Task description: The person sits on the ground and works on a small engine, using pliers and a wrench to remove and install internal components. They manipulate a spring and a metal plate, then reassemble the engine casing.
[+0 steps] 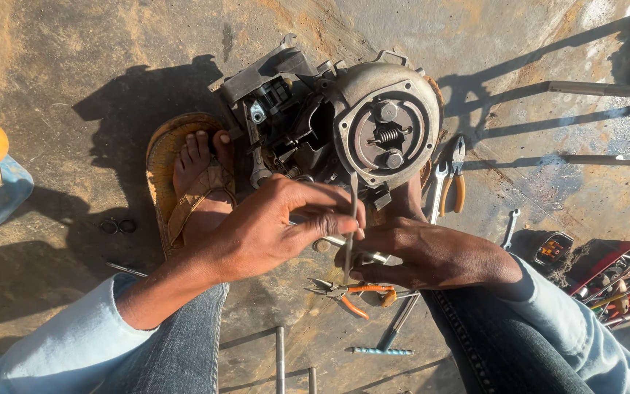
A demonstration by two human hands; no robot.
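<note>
A small black rectangular device with a lit orange-and-white screen (553,249) is lying on the concrete at the right of the frame, just left of the red toolbox; nothing else packaged or labelled is showing.

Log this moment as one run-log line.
left hand: pinches thin metal rod | right hand: grips small metal part, partly hidden | engine: on ground, between feet | pliers: below hands

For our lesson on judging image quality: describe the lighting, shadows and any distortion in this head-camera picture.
Head view: hard low sunlight, long dark shadows across the concrete floor; the engine is brightly lit and sharp; left hand and right hand are sunlit, holding a thin metal rod; wide-angle lens bends the edges, with slight softness there.
</note>
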